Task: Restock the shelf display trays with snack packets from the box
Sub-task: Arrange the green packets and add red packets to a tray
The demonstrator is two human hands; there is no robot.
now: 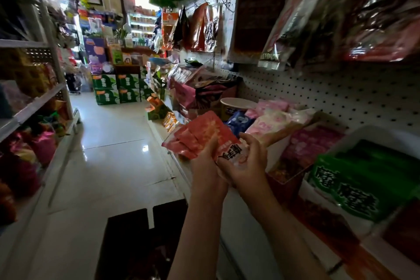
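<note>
The left hand (205,162) and right hand (247,165) both curl round a bunch of red packets (198,135) held just in front of the shelf trays (372,130), so I think it is best to line them up neatly, then slide them in flat.

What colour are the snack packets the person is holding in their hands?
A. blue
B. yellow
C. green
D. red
D: the left hand and the right hand together grip a bunch of red packets.
</note>
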